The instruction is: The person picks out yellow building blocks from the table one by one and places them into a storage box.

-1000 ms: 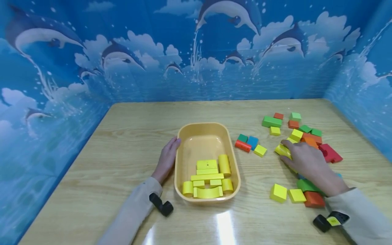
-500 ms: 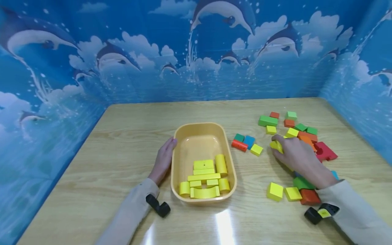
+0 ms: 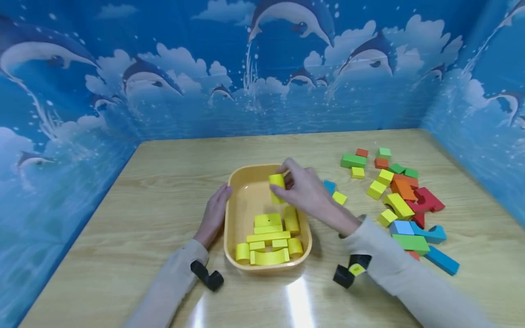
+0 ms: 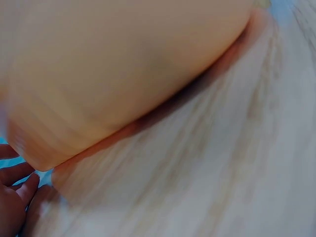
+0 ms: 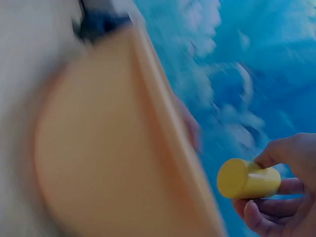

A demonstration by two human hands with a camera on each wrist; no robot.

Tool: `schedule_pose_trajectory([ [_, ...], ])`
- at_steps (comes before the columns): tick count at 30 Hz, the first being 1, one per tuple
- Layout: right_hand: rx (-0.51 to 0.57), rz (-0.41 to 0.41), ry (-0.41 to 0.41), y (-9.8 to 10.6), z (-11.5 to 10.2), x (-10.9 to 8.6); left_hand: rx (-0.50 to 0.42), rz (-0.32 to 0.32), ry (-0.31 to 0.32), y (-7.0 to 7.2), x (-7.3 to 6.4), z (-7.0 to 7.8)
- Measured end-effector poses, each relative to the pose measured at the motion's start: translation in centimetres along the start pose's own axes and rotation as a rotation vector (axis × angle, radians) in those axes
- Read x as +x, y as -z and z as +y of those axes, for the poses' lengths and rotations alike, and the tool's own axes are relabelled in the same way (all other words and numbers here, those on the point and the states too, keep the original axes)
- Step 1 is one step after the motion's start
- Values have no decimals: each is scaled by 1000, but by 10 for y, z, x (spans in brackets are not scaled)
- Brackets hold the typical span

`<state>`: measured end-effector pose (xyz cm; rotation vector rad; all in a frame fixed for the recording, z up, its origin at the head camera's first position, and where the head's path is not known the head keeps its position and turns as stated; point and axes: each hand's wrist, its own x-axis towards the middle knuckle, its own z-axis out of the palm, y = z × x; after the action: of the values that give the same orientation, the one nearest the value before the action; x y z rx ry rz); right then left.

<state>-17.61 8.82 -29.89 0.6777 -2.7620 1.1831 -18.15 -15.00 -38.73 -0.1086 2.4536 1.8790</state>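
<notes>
My right hand (image 3: 305,189) pinches a yellow cylinder block (image 5: 249,178) between thumb and fingers, over the far right part of the tan plastic tub (image 3: 238,182). In the right wrist view the cylinder's round end faces the camera, beside the tub's rim. Several yellow blocks lie in the near half of the tub: an arched block (image 3: 269,258), a long bar (image 3: 268,237), short cylinders and a taller cylinder (image 3: 291,221). My left hand (image 3: 213,214) rests along the tub's left outer wall; its relaxed fingers (image 4: 15,173) lie against the tub in the left wrist view.
Loose coloured blocks cover the table's right side, among them a yellow arch (image 3: 398,206), a red arch (image 3: 424,200), a blue bar (image 3: 442,260) and a green block (image 3: 353,160). A small yellow block (image 3: 339,197) lies near the right forearm. A dolphin-print curtain (image 3: 184,100) borders the table.
My right hand has lifted the yellow cylinder from the block pile and carried it left over the tub. My left hand stays at the tub's side. The head view has shifted slightly.
</notes>
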Motion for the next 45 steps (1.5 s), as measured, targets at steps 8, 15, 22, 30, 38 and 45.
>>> schedule_pose_trajectory([
  [8, -51, -251, -17, -71, -26, 18, -48, -44, 20, 5, -3, -3],
  [15, -222, -251, 18, -74, -23, 14, -80, -27, 0, 0, 2, 1],
  [22, -250, -263, 107, -73, -17, 11, -103, -30, -22, -1, 1, 1],
  [30, -180, -282, 200, -71, -12, 10, -98, -43, -9, 1, 0, 1],
  [38, 21, -76, 191, -16, 6, 1, -76, -40, 8, -3, 0, 1],
  [45, -232, -15, 1, 62, 63, -37, -36, -37, 13, 1, 0, 1],
])
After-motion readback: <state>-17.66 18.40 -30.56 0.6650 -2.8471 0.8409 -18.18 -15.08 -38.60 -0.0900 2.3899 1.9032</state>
